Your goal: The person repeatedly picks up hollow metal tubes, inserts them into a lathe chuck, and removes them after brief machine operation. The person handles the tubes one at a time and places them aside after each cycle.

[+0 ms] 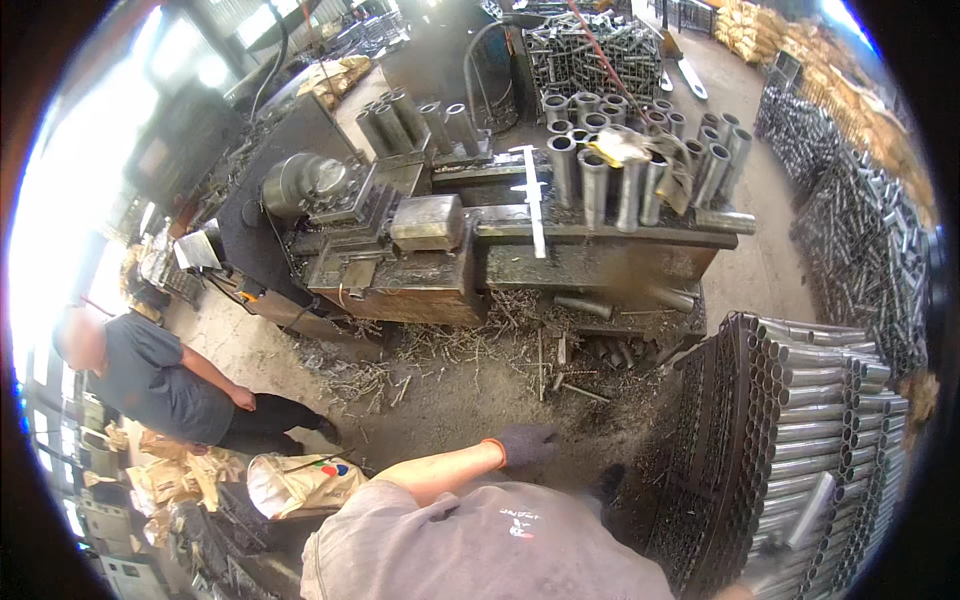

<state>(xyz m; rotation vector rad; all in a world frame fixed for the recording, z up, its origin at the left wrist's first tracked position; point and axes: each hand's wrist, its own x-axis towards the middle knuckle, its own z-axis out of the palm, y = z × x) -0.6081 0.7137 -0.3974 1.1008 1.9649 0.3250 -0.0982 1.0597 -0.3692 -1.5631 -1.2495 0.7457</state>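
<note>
My left hand [527, 445], in a dark grey glove with an orange cuff, hangs over the littered floor in front of the machine. Its fingers point to the right, loosely stretched, and nothing shows in them. Down at the lower right edge my right hand [768, 566] is gloved and blurred, over a stack of metal tubes [810, 412]. One short bright metal tube [811, 510] slants across the others, its lower end at that hand. The fingers seem closed on it, though they are partly hidden by blur.
A lathe [428, 222] stands ahead, with a caliper [533, 200] on its bed. Upright tubes [595, 185] and a yellowish glove [622, 148] sit at its right end. Metal shavings [470, 345] litter the floor. A person [170, 380] stands at left, near a white sack [300, 485].
</note>
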